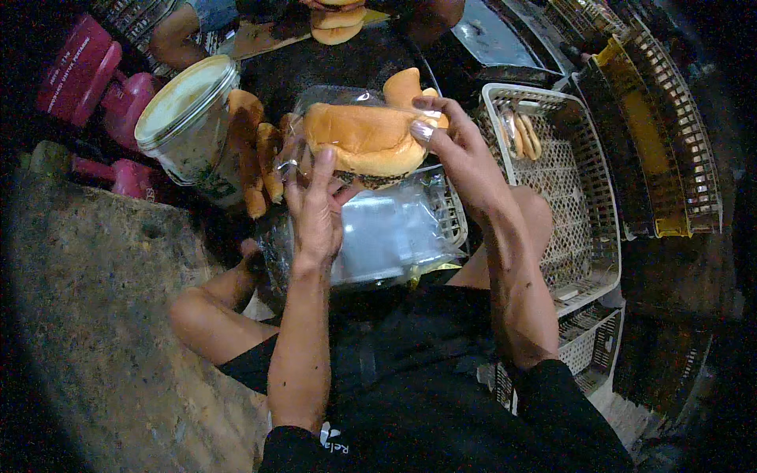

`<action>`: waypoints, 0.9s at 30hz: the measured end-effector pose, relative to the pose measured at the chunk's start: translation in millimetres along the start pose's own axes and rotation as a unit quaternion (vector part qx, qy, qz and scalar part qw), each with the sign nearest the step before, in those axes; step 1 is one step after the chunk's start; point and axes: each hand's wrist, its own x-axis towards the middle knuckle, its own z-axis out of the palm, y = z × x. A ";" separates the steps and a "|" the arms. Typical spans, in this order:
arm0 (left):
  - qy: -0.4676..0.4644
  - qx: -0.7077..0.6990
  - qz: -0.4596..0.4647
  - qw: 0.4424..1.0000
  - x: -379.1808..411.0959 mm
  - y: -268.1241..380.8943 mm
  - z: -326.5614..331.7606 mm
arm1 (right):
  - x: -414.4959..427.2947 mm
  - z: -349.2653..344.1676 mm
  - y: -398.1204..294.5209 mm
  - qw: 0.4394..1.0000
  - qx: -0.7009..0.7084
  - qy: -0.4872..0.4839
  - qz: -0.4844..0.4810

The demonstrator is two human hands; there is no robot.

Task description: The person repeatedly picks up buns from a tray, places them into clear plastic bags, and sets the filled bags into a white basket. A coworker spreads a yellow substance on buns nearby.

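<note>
A split bread bun (361,133) with a dark filling along its lower side is held up in front of me. Clear plastic (295,156), seemingly a bag, lies around its left end. My left hand (316,204) grips this plastic from below, thumb against the bun. At the right end, my right hand (455,142) pinches the bun between thumb and fingers. Something shiny and silvery covers its thumb tip and a fingertip. Under the bun, a stack of clear plastic bags (384,233) rests by a pale basket rim.
Several long buns (254,154) lie beside a plastic tub (192,124) on the left. A white crate (556,195) at right contains packed bread (520,136). Beyond are another person's arm (177,38), stacked buns (337,23) and a yellow crate (641,142).
</note>
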 end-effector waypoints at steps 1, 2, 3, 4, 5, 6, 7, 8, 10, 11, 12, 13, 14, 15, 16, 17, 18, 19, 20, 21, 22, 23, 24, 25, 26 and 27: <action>0.011 -0.049 -0.009 0.999 2.2 -2.3 0.0 | -9.0 6.1 -7.9 0.999 -0.003 0.015 -0.036; 0.021 -0.098 -0.018 0.995 5.7 -5.1 0.3 | -16.7 11.4 -2.4 0.990 0.014 0.061 -0.126; 0.029 -0.147 -0.030 0.988 7.8 -10.0 4.3 | -25.4 12.0 -1.2 0.964 -0.082 0.063 -0.246; 0.010 -0.220 -0.043 0.974 9.6 -12.4 -0.1 | -21.4 13.5 -0.2 0.914 -0.231 0.079 -0.325; 0.022 -0.234 -0.040 0.971 15.2 -14.2 0.5 | -15.8 9.3 -3.0 0.872 -0.303 0.098 -0.373; 0.030 -0.249 -0.040 0.967 23.5 -15.4 4.7 | -9.7 1.5 -5.7 0.820 -0.371 0.126 -0.418; 0.038 -0.263 -0.041 0.963 29.7 -17.5 11.3 | -3.6 -8.8 -10.6 0.802 -0.368 0.160 -0.442; 0.078 -0.202 -0.055 0.975 32.2 -21.8 20.8 | -4.4 -13.9 -12.3 0.797 -0.386 0.158 -0.437; 0.029 -0.101 -0.077 0.991 34.2 -31.1 47.4 | -8.4 -26.9 -23.4 0.777 -0.483 0.096 -0.391; 0.005 -0.050 -0.084 0.995 35.1 -35.2 60.5 | -0.1 -37.1 -14.8 0.757 -0.551 0.058 -0.347; -0.047 -0.082 -0.068 0.993 33.2 -38.0 81.5 | 6.9 -51.7 -7.4 0.724 -0.620 0.018 -0.302; -0.114 0.013 -0.067 0.991 30.9 -43.8 87.0 | 23.1 -76.7 2.8 0.771 -0.583 0.006 -0.257; -0.178 0.107 -0.065 0.976 25.4 -47.6 85.6 | 26.1 -100.6 6.1 0.876 -0.477 0.030 -0.061; -0.242 0.196 -0.056 0.949 20.7 -48.8 80.4 | 35.5 -147.6 30.3 0.884 -0.458 0.073 -0.063; -0.312 0.426 -0.115 0.841 17.1 -50.0 64.8 | 37.1 -192.1 54.6 0.890 -0.437 0.114 -0.068; -0.348 0.630 -0.167 0.673 14.3 -48.8 45.6 | 42.0 -224.1 65.1 0.872 -0.455 0.184 0.008; -0.350 0.694 -0.169 0.607 2.8 -58.5 23.9 | 39.3 -256.1 88.2 0.859 -0.454 0.234 -0.033; -0.348 0.751 -0.170 0.535 -7.0 -70.2 5.2 | 42.4 -289.1 109.4 0.813 -0.513 0.272 0.030; -0.335 0.769 -0.160 0.520 -10.1 -82.1 -8.4 | 45.0 -313.2 133.4 0.757 -0.583 0.288 0.067; -0.317 0.786 -0.148 0.509 -6.8 -90.0 -19.3 | 62.9 -332.5 158.4 0.773 -0.571 0.267 0.067; -0.306 0.801 -0.135 0.497 -4.2 -98.7 -22.6 | 74.0 -357.5 187.5 0.785 -0.562 0.249 0.071; -0.332 0.782 -0.180 0.496 0.9 -99.3 -14.7 | 79.8 -389.1 220.3 0.795 -0.555 0.233 0.079; -0.379 0.756 -0.208 0.492 15.5 -100.0 -2.0 | 71.9 -440.6 255.5 0.862 -0.448 0.232 0.045; -0.390 0.741 -0.254 0.484 24.1 -91.8 0.4 | 94.5 -427.5 246.2 0.817 -0.484 0.194 0.245; -0.397 0.748 -0.232 0.479 25.0 -95.1 -14.0 | 113.9 -411.2 238.0 0.812 -0.486 0.207 0.248; -0.369 0.701 -0.277 0.544 15.0 -82.3 -17.4 | 138.6 -348.7 204.9 0.844 -0.468 0.218 0.143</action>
